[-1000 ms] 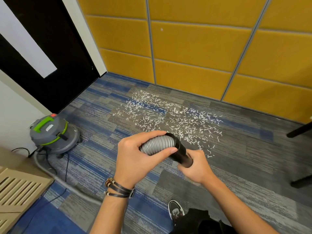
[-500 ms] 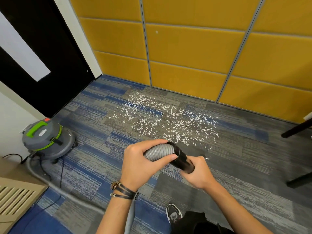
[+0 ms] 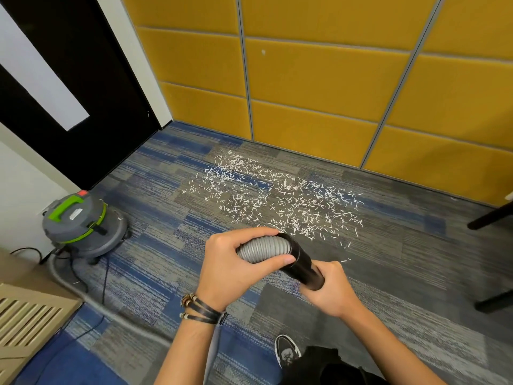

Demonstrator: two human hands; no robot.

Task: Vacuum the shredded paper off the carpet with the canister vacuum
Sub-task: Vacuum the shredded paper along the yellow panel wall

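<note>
Showing one shoe (image 3: 287,354) nearest. Curling the left hand (image 3: 230,270) round the ribbed grey hose (image 3: 262,248) and the right hand (image 3: 327,290) round its black end tube (image 3: 301,262), gripping just as half a second ago, above bare carpet (image 3: 388,259). Leaving open floor just ahead, then finding the shredded paper (image 3: 277,201) lying in one scattered patch short of the yellow wall (image 3: 319,79). Keeping one canister vacuum (image 3: 80,223) far left by the door (image 3: 83,93).

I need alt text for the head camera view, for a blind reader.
The left hand grips a grey ribbed hose, the right hand its black plastic cuff. White shredded paper lies on the blue-grey carpet ahead; a grey-and-green canister vacuum stands at left.
</note>
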